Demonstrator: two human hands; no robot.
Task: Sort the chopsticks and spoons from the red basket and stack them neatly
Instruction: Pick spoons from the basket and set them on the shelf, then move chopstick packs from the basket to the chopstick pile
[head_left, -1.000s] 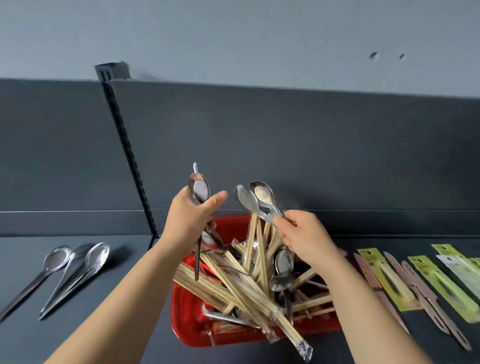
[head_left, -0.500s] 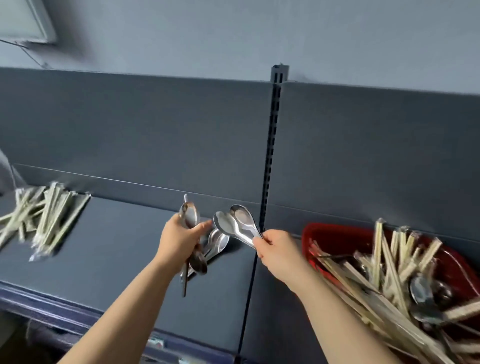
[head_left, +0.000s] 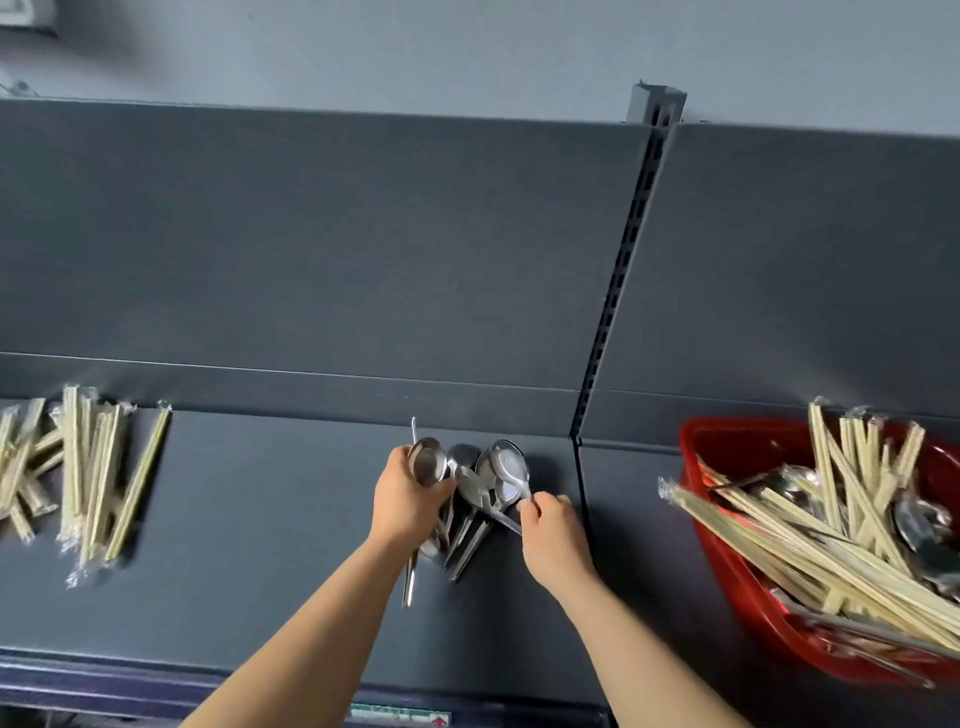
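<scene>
Two fistfuls of spoons (head_left: 427, 462) have travelled from the red basket (head_left: 698, 467) — now well right of both hands, still loaded — to the spoon pile (head_left: 470, 525) between them; the left hand (head_left: 410, 501) grips its spoons, the right hand (head_left: 553, 525) pinches two handles, ready to stack.

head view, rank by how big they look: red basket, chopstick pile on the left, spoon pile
1. red basket, cut off by the frame edge
2. chopstick pile, also cut off
3. spoon pile
</scene>
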